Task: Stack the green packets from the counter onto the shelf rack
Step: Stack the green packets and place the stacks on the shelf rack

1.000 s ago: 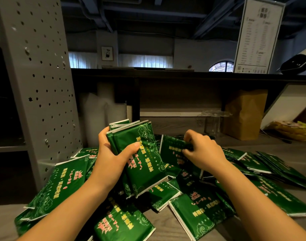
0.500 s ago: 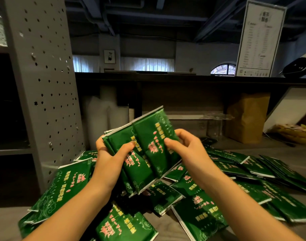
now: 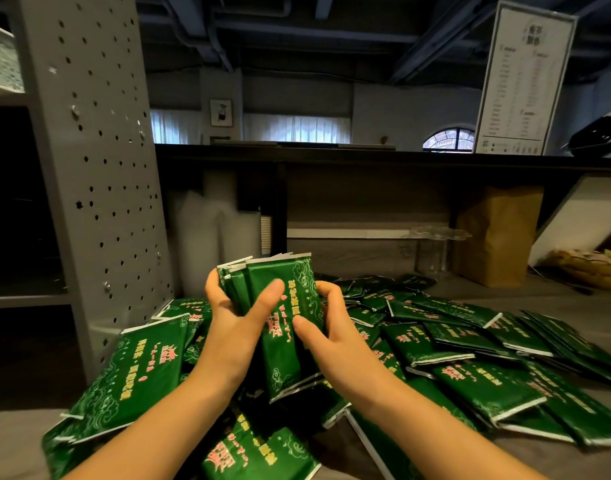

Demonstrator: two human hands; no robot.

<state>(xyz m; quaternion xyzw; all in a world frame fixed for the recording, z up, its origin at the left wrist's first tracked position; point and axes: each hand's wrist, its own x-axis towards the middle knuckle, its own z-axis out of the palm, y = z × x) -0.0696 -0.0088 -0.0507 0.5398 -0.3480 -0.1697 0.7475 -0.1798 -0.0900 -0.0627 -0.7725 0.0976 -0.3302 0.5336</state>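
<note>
Head view: the grey perforated shelf rack (image 3: 89, 174) fills the upper left of the frame, and its shelves show dark at the left edge. None of the green packets can be seen on them from here. The counter (image 3: 498, 293) runs across the lower half, and the loose pile of green packets (image 3: 477, 379) is spread over it from lower left to far right.

At centre frame you hold a bundle of packets (image 3: 294, 276) upright above the pile. A second ago your right hand (image 3: 332, 323) was down in the pile pinching a single packet. It has since carried that packet over and laid it on the front of the bundle, so the bundle is one thicker.

Your left hand (image 3: 231, 323) is wrapped round the bundle's left edge with the thumb across its face. Your right hand clasps the right edge. You seem to be squaring the edges, so the gathering goes on. The move to the rack has not begun, and most of the packets remain on the counter.
</note>
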